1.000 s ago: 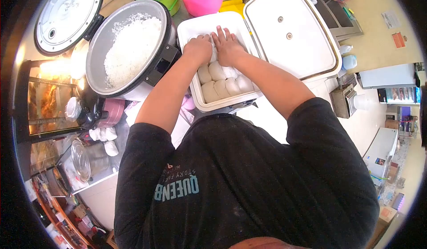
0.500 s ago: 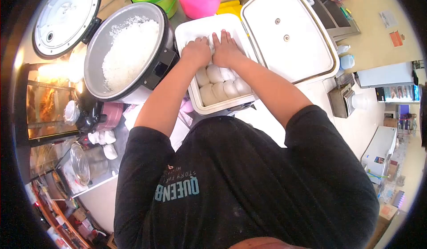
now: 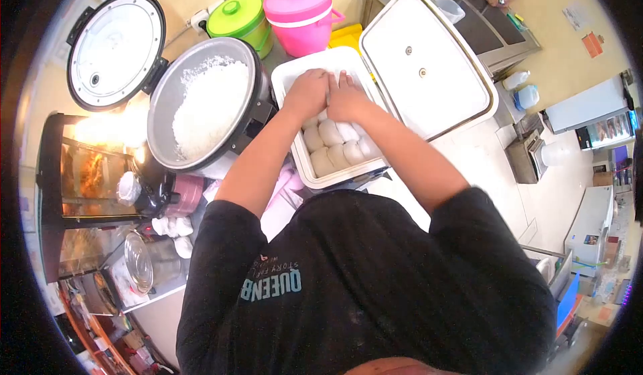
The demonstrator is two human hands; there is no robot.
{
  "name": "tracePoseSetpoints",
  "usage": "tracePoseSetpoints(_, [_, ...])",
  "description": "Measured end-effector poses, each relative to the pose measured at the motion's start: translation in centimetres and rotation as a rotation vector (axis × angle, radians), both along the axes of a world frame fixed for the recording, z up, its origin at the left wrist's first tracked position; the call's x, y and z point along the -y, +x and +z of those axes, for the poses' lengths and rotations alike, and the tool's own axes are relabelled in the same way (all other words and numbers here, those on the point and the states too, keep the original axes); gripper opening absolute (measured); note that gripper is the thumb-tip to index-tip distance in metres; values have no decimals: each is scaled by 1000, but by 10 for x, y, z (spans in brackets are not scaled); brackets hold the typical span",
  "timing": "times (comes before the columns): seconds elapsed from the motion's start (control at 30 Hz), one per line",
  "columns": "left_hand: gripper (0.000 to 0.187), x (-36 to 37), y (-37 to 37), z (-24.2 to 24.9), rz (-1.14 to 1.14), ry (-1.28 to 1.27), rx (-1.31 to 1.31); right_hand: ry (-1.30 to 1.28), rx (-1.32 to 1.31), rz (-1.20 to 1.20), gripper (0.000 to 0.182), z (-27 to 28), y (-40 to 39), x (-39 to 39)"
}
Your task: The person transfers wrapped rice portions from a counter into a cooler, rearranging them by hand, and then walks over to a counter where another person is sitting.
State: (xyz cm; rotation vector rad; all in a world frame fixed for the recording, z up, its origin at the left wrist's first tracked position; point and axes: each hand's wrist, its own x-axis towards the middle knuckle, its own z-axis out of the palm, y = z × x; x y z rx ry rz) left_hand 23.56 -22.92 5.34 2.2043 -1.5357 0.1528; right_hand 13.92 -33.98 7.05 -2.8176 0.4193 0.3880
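A white cooler box (image 3: 303,164) stands open in front of me. White, rounded wrapped bundles (image 3: 326,161) lie packed in rows in its near half. My left hand (image 3: 307,96) is inside the far half, its fingers curled downward and their tips hidden. Beside it, my right hand (image 3: 347,100) lies over the bundles with its fingers stretched forward. The two hands touch or nearly touch near the thumbs. What lies beneath them is hidden. To the left, a large cooker (image 3: 159,148) with its lid up holds white rice (image 3: 211,110).
The cooler's lid (image 3: 429,73) leans open to the right. Behind stand a green lidded tub (image 3: 238,23) and a pink one (image 3: 299,17). A glass jar (image 3: 151,261) and small white bundles (image 3: 173,226) sit at the lower left, near a lit glass cabinet (image 3: 90,167).
My left hand has shifted right, closing the gap to my right hand, and its fingers are more curled. The whole view has tilted, so everything appears slightly lower.
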Motion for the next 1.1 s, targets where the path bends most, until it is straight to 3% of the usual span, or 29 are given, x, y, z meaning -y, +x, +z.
tracePoseSetpoints(0.03, [57, 14, 22, -25, -141, 56, -10, -10, 116, 40, 82, 15, -27, -6])
tracePoseSetpoints(0.13, [75, 25, 1, -35, -202, 305, 123, 37, 238, 177, 68, 41, -100, -15])
tracePoseSetpoints(0.17, [77, 34, -2, -27, -107, 610, 54, 44, 304, 205, 64, 36, -117, -18])
tracePoseSetpoints(0.37, [74, 40, 5, -47, -85, 654, 9, 157, 623, 270, 43, 19, -161, -26])
tracePoseSetpoints(0.53, [74, 47, 9, -23, -121, 792, -77, 206, 527, 230, 37, 22, -158, -27])
tracePoseSetpoints(0.63, [73, 27, -12, 6, -99, 458, -103, 249, 623, 256, 32, 26, -162, -24])
tracePoseSetpoints(0.67, [68, 3, -28, 29, -134, 187, -124, 290, 654, 260, 30, 24, -165, -25])
tracePoseSetpoints(0.7, [64, -28, -49, 62, -169, -80, -139, 316, 765, 284, 25, 19, -165, -23])
tracePoseSetpoints(0.77, [45, -116, -91, 112, -119, -258, -407, 348, 798, 275, 24, 23, -166, -25])
tracePoseSetpoints(0.8, [31, -160, -106, 106, -42, -392, -376, 360, 811, 271, 23, 24, -168, -27])
tracePoseSetpoints(0.87, [37, -252, -130, 76, 161, -606, -462, 372, 830, 259, 22, 18, -165, -32])
tracePoseSetpoints(0.93, [37, -333, -149, 22, 708, -874, -569, 375, 794, 250, 22, 15, -165, -37])
tracePoseSetpoints(0.97, [31, -391, -144, -17, 856, -843, -573, 358, 794, 236, 23, 17, -164, -42])
tracePoseSetpoints(1.07, [32, -476, -136, -102, 1343, -582, -70, 296, 780, 254, 25, 9, -160, -47])
tracePoseSetpoints(1.1, [49, -505, -134, -123, 1370, -293, 41, 231, 762, 243, 25, 4, -160, -45])
